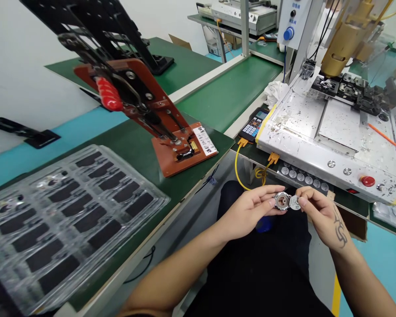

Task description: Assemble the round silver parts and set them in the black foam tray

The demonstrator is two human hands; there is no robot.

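Above my lap, my left hand [255, 207] grips a round metal watch case [281, 200] between thumb and fingers, its ring-shaped opening facing me. Close on its right, my right hand [317, 209] pinches a thin silver disc with small printing, which looks like a watch case back [295, 203]. The disc's left edge meets or overlaps the case's right side; I cannot tell whether they touch. Several similar silver discs [300, 177] lie in a tray under the white machine's front edge, just beyond my hands.
To the left, a red-brown toggle-clamp fixture [171, 163] with a red handle stands on the green bench. Stacked clear plastic trays [75, 215] with dark recesses lie nearer. A white machine [317, 141] with a red button stands at right. Beside it are a keypad controller [253, 125] and yellow cable [236, 165].
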